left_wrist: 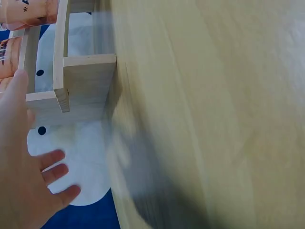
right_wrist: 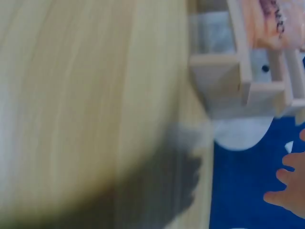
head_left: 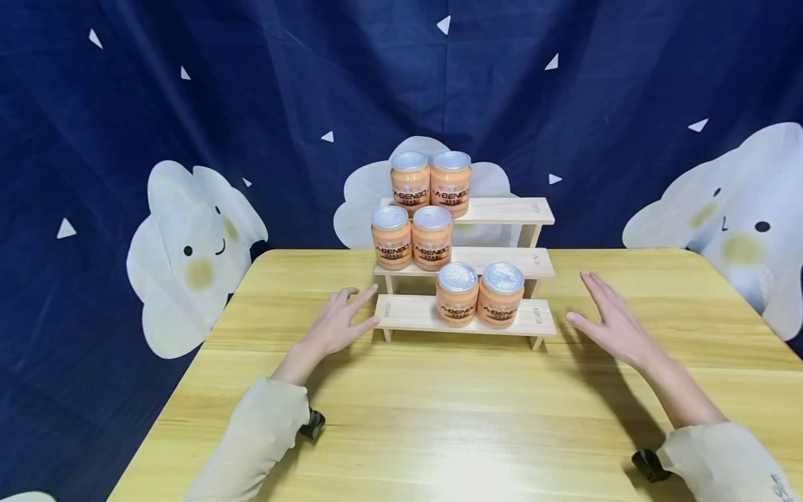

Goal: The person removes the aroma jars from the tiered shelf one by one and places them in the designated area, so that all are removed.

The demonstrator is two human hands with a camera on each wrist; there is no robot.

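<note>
A three-tier wooden stand [head_left: 408, 313] stands toward the back of the table and bears orange jars with silvery lids, two per tier. On the bottom tier the jars [head_left: 499, 298] sit right of middle; the middle-tier jars [head_left: 392, 240] and top-tier jars [head_left: 450, 187] sit toward the left. My left hand [head_left: 339, 322], fingers spread, is beside the stand's left end, fingertips close to the bottom tier, holding nothing. Off the right end, apart from the stand, is my right hand [head_left: 611, 322], fingers extended and holding nothing. The right wrist view catches only part of that hand [right_wrist: 291, 183].
The stand rests on a light wooden table [head_left: 401, 418] with rounded back corners. Behind it hangs a dark blue curtain [head_left: 301, 84] printed with white clouds and triangles. A small black device [head_left: 311, 424] sits at the left cuff, another [head_left: 650, 465] at the right.
</note>
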